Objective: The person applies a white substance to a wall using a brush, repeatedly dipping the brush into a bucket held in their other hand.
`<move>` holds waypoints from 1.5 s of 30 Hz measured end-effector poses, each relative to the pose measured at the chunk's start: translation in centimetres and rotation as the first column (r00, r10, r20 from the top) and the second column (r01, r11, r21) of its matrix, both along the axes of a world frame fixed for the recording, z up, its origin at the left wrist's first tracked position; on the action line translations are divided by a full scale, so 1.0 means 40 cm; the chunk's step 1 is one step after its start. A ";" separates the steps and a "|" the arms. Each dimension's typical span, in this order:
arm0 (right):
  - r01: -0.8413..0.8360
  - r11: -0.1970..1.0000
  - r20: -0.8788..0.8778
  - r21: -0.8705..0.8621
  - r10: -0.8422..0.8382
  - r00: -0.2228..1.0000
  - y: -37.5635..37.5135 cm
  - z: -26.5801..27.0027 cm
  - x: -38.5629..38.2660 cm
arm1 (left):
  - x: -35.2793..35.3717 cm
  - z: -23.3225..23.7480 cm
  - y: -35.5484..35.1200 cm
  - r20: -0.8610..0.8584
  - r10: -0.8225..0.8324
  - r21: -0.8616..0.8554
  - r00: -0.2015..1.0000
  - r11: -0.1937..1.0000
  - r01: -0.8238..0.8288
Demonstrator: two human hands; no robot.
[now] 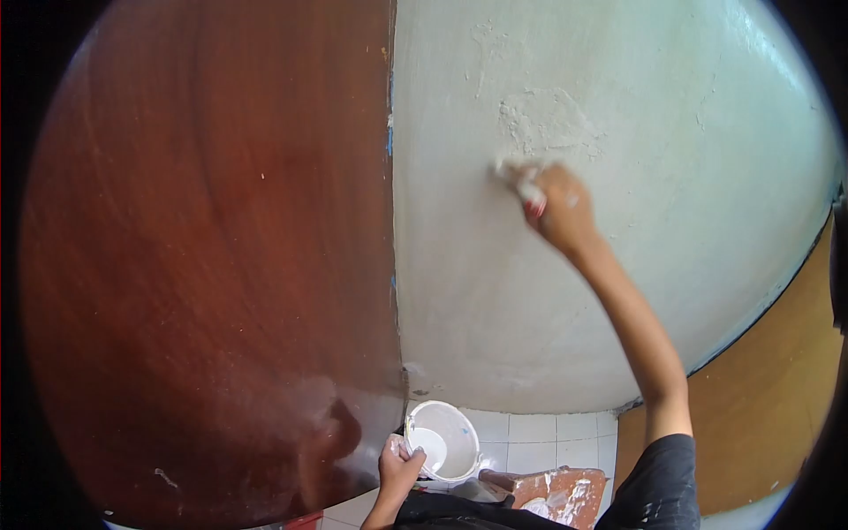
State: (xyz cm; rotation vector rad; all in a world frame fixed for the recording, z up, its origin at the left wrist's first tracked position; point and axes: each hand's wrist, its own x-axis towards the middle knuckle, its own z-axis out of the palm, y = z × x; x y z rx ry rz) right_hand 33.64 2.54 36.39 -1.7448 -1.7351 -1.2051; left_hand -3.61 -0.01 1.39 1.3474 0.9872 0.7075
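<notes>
My right hand [563,208] is closed around the handle of a putty knife [532,192], smeared with white and showing some red. Its blade end, slightly blurred, meets the pale wall [477,291]. Just above it is a rough patch of white putty [548,122]. Low in the view, my left hand [399,465] grips the rim of a white bucket [460,435], thumb over the edge. Something white lies inside the bucket on the left. My fingers outside the bucket are partly hidden.
A glossy reddish-brown wooden panel [221,221] borders the wall on the left. On the right stands a brown panel [751,397]. White floor tiles [534,428] lie below. Near my body is a putty-stained reddish-brown surface [579,490].
</notes>
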 end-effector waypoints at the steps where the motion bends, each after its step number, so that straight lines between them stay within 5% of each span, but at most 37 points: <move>1: 0.028 0.995 0.003 0.091 -0.028 1.000 -0.005 0.075 -0.026 | -0.006 -0.010 0.006 -0.008 -0.018 0.020 1.000 1.000 0.018; 6: 0.068 0.938 0.164 0.339 -0.131 0.978 0.056 0.166 -0.018 | -0.012 -0.022 0.007 -0.038 -0.042 0.012 0.998 0.999 0.043; 8: 0.145 0.954 0.194 0.262 -0.199 0.961 0.084 0.027 -0.006 | -0.013 -0.004 0.004 -0.089 -0.039 0.021 0.995 0.999 0.041; 11: 0.062 0.994 0.195 0.091 -0.078 0.978 0.106 -0.305 0.021 | -0.009 -0.021 0.000 -0.082 -0.031 0.009 0.996 0.999 0.032; 14: -0.022 0.982 -0.017 -0.186 0.019 1.000 0.101 -0.558 0.005 | 0.000 -0.020 -0.017 -0.114 -0.023 -0.016 0.993 1.000 0.021; 17: -0.086 0.980 -0.120 -0.178 0.065 0.991 0.121 -0.535 0.019 | 0.004 -0.005 -0.004 -0.153 -0.039 -0.007 0.987 0.999 0.039; 23: -0.036 0.980 -0.062 0.194 0.048 0.997 0.183 -0.034 0.004 | -0.012 -0.007 0.007 -0.132 -0.052 -0.007 0.990 0.999 0.051; 27: 0.036 0.939 0.019 0.341 -0.045 0.999 0.195 -0.018 -0.012 | -0.018 -0.012 0.011 -0.109 -0.031 0.030 0.994 0.999 0.034; 34: -0.022 0.997 -0.082 -0.076 0.016 0.997 0.188 -0.771 -0.033 | -0.033 -0.010 0.010 -0.152 -0.028 0.011 0.988 0.999 0.031; 37: -0.082 0.981 -0.203 -0.176 0.045 0.978 0.193 -0.854 -0.037 | -0.024 -0.026 0.015 -0.122 -0.009 0.014 0.992 1.000 0.011; 39: -0.113 0.989 -0.264 -0.091 0.085 0.961 0.203 -0.808 -0.004 | -0.025 -0.024 0.014 -0.112 0.000 -0.018 0.994 1.000 -0.002; 45: 0.009 0.965 -0.268 0.262 0.063 0.961 0.204 -0.358 0.009 | -0.033 -0.033 0.012 -0.106 0.001 -0.031 0.994 1.000 -0.004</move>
